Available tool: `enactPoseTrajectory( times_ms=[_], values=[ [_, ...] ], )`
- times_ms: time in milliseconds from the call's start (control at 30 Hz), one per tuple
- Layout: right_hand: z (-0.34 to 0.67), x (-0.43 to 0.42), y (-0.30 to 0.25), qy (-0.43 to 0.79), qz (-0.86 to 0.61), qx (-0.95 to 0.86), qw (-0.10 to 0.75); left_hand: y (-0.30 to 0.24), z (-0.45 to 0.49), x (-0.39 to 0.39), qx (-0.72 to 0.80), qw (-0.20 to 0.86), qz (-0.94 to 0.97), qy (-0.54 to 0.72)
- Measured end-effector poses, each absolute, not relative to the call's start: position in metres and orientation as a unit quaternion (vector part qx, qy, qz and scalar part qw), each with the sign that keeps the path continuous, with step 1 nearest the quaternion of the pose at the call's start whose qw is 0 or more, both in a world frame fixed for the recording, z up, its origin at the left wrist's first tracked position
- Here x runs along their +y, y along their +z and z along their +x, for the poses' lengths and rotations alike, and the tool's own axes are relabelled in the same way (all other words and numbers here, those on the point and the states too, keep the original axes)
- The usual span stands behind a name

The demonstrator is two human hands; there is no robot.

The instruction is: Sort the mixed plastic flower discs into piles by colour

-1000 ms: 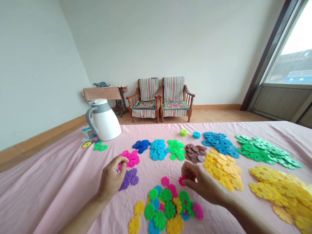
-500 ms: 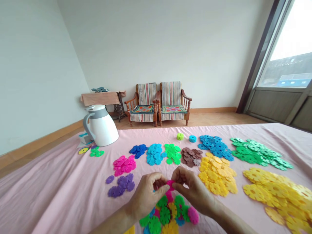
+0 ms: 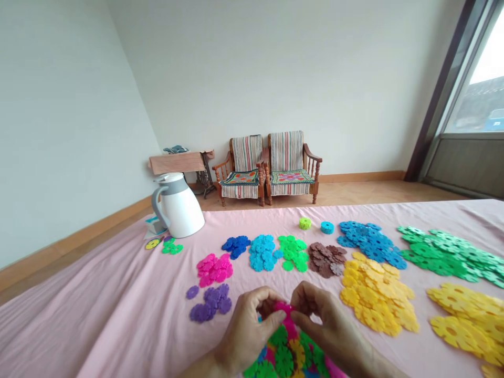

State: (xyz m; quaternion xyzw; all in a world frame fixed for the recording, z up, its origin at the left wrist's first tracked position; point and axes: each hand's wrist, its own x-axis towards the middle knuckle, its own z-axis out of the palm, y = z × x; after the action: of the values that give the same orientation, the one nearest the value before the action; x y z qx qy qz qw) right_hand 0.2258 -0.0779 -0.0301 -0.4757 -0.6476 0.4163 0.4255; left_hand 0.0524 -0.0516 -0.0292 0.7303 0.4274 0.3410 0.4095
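My left hand (image 3: 254, 325) and my right hand (image 3: 321, 320) meet at the front middle of the table. Both are closed, their thumbs and fingers pinching pink notched plastic discs (image 3: 290, 324) between them. Directly beneath is a cluster of joined discs (image 3: 284, 357) in green, pink, yellow and blue, partly hidden by my hands and wrists. Left of my left hand lies a purple disc pile (image 3: 212, 302), with a pink disc pile (image 3: 214, 269) behind it. A yellow disc pile (image 3: 378, 294) sits right of my right hand.
Dark blue (image 3: 236, 245), light blue (image 3: 263, 252), green (image 3: 293, 253) and brown disc piles (image 3: 325, 257) lie beyond my hands. More piles spread right. A white jug (image 3: 181, 210) stands at the back left of the pink cloth (image 3: 118, 304). Two armchairs (image 3: 268, 168) stand behind the table.
The view has turned a little to the left, so everything sits further right in the picture. My hands keep their pinch on the pink discs and have drawn slightly nearer to me.
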Motion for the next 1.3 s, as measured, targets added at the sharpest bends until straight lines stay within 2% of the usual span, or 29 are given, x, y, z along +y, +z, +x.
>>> enactPoseTrajectory(
  times_ms=[200, 367, 600, 800, 1000, 1133, 1300],
  values=[
    [0.227, -0.077, -0.028, 0.413, -0.477, -0.664, 0.401, -0.017, 0.047, -0.047, 0.424, 0.374, 0.751, 0.34],
    [0.233, -0.07, -0.04, 0.413, -0.504, -0.632, 0.419, -0.011, 0.005, -0.002, 0.487, 0.181, 0.746, 0.416],
    [0.24, -0.065, -0.054, 0.382, -0.523, -0.649, 0.399, -0.023, -0.067, 0.051, 0.617, 0.054, 0.689, 0.376],
    [0.244, -0.064, -0.049, 0.364, -0.539, -0.656, 0.384, -0.029, -0.075, 0.057, 0.633, 0.06, 0.693, 0.34],
    [0.252, -0.061, -0.049, 0.323, -0.551, -0.657, 0.4, -0.023, -0.067, 0.05, 0.607, 0.022, 0.702, 0.372],
    [0.257, -0.058, -0.052, 0.305, -0.566, -0.656, 0.396, -0.017, -0.038, 0.03, 0.506, 0.11, 0.769, 0.376],
    [0.258, -0.055, -0.057, 0.303, -0.569, -0.656, 0.393, -0.019, 0.005, -0.006, 0.39, 0.229, 0.841, 0.297]
  ],
)
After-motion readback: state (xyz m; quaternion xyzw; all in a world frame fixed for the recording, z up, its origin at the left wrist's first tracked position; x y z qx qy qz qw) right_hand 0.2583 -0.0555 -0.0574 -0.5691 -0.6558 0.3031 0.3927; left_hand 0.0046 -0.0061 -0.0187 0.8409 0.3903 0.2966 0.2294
